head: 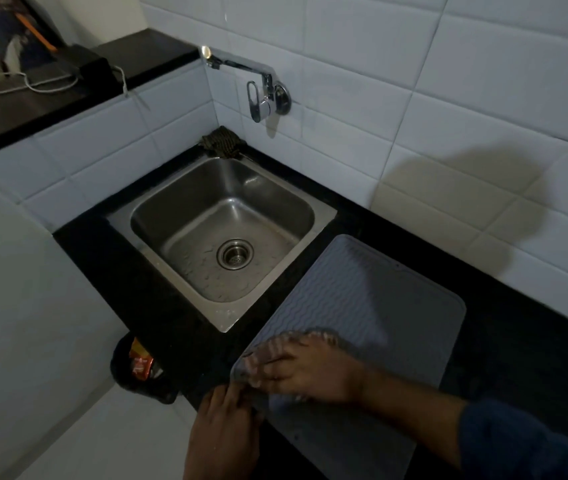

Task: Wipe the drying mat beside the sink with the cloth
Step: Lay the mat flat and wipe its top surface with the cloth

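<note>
Counter point(504, 344): black, long, under both hands; carries the sink and the mat.
Sink point(158, 216): shiny steel, up and away from both hands, just beside the mat's far-left edge; small drops on its floor near the drain.
Drying mat point(372, 299): grey, wavy lines, flat on the counter under the right hand; most of it stretches up and away from that hand and likely needs wiping next.
Bin point(144, 372): dark, on the floor left of the left hand, with an orange wrapper inside.
Right hand point(306, 372): pressed flat on the cloth near the mat's close-left corner, fingers spread and blurry, so likely rubbing; flat so the cloth stays pushed down hard on the mat.
Left hand point(223, 431): below and left of the right hand, fingertips at the mat's close edge; probably there to stop the mat sliding; pinching or just touching, cannot tell.
Cloth point(324, 336): thin, greyish, mostly hidden under the right hand, a bit poking out past the fingers on the mat.
Tap point(258, 88): on the wall tiles, far up from both hands, no water running.
</note>
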